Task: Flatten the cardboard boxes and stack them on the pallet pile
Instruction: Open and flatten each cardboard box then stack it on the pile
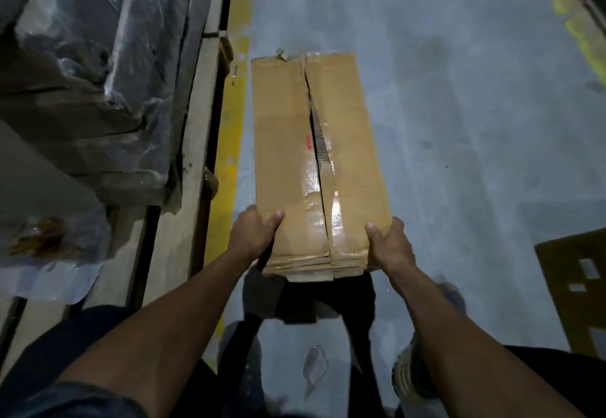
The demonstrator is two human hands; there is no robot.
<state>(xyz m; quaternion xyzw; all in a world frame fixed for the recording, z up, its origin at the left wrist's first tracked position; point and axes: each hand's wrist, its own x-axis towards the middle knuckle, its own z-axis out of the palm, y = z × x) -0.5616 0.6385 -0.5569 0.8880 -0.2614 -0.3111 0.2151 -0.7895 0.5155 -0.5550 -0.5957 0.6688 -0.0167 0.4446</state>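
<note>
The left hand [254, 232] and the right hand [390, 243] each clasped a side of the near end of a flattened cardboard stack [314, 155], thumbs laid on the top face and fingers hidden underneath. Gripping it at both sides likely kept the several layers, visible at the near edge, from sliding apart while it was carried flat and lengthwise away from the body. A split ran down the middle of the top sheet, with shiny tape [323, 201] across it just ahead of the thumbs, so a two-sided hold probably also stopped the halves from sagging open.

Beyond the left hand lay a yellow floor line [231, 142], and past that a wooden pallet [193, 115] bearing plastic-wrapped cardboard [98, 66]; this appeared to be the pile meant for the stack. The pallet's edge stood near the stack's left side, so a swing that way would need to lift over the wrapped load.

Beyond the right hand the grey floor [475, 106] offered open room. Further right and nearer the body, another cardboard piece [577, 286] lay on the floor, well apart from the stack.
</note>
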